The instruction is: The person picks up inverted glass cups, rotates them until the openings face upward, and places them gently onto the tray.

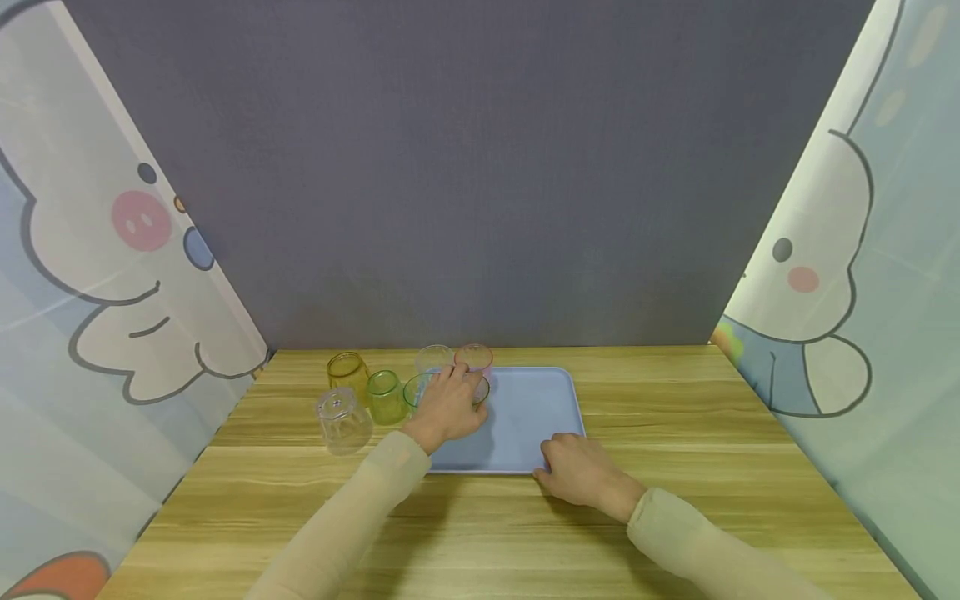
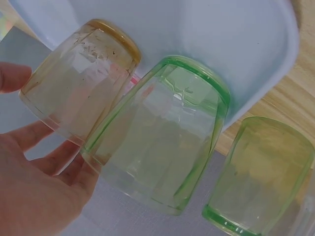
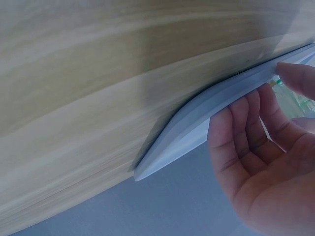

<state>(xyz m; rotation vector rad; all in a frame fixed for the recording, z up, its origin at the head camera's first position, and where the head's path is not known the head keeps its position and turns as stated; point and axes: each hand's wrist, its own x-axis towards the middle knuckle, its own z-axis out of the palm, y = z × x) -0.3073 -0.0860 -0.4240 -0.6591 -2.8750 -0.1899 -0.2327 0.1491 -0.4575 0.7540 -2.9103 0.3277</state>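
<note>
My left hand (image 1: 450, 404) grips an amber-tinted glass (image 2: 81, 78) near its rim, thumb on one side and fingers on the other. That glass stands upright at the left part of a pale blue tray (image 1: 532, 417). Right beside it on the tray is an upright green glass (image 2: 157, 132). Behind the hand, a clear glass (image 1: 433, 358) and a pink-rimmed glass (image 1: 475, 357) stand toward the tray's far edge. My right hand (image 1: 585, 471) holds the tray's near right corner, with its thumb and curled fingers at the rim (image 3: 216, 105).
Left of the tray, several glasses stand upside down on the wooden table (image 1: 675, 433): an amber glass (image 1: 348, 379), a green glass (image 1: 386, 400) and a clear glass (image 1: 343, 421). A grey panel (image 1: 480, 183) rises behind the table, with cartoon-printed curtains (image 1: 862, 275) at both sides.
</note>
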